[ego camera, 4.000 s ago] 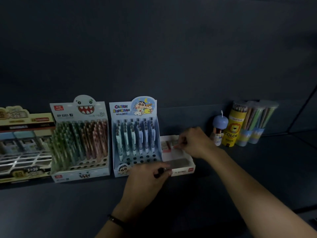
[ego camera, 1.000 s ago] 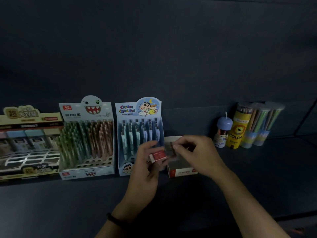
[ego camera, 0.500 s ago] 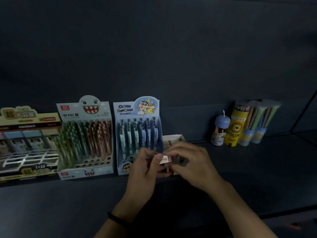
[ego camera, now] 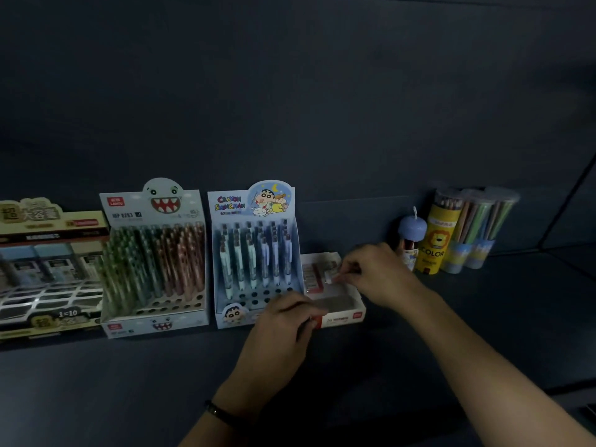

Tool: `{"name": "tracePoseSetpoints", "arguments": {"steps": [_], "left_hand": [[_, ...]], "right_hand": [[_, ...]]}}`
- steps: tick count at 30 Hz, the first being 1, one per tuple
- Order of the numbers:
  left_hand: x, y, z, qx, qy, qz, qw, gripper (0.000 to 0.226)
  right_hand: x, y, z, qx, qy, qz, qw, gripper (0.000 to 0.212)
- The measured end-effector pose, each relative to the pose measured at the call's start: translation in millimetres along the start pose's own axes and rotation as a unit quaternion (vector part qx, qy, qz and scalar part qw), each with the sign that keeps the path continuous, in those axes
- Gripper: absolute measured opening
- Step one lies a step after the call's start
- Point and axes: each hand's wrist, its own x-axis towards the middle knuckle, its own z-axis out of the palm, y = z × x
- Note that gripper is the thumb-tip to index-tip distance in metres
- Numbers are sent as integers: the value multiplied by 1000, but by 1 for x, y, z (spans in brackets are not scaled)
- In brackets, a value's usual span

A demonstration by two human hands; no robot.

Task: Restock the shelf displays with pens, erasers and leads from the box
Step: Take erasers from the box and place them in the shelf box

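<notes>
A small white eraser box [ego camera: 346,316] with red print stands on the shelf, right of the Crayon Shin-chan pen display [ego camera: 254,262]. Several erasers [ego camera: 312,279] lie at its back left. My right hand [ego camera: 371,272] reaches over the box from the right and pinches one white eraser [ego camera: 332,278] at its fingertips, just above the box's inside. My left hand [ego camera: 280,324] is low at the box's front left corner. Its fingers curl round something small, apparently more erasers, which the hand mostly hides.
A shark-face pen display [ego camera: 154,269] and a lead or refill display [ego camera: 48,272] stand further left. At the right are a small blue-capped jar [ego camera: 411,240], a yellow lion pencil tube [ego camera: 438,240] and clear pencil tubs [ego camera: 477,227]. The dark shelf top [ego camera: 483,317] runs in front.
Half a second ago both hands met over one eraser in front of the box. My right hand has carried it back over the box, and my left hand has dropped to the box's front corner.
</notes>
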Motion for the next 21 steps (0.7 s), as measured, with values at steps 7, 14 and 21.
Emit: {"name": "tracePoseSetpoints", "arguments": {"steps": [7,14,21], "left_hand": [[1,0,-1,-5,-17,-9,1000,23],[1,-2,0,-20,-20,-15,999,22],[2,-3,0,-17,-20,-6,1000,24]], "right_hand": [[13,3,18,-30,-51,23,998,9],[18,5,24,-55,-75,18,995,15],[8,-6,6,-52,-78,-1,996,16]]}}
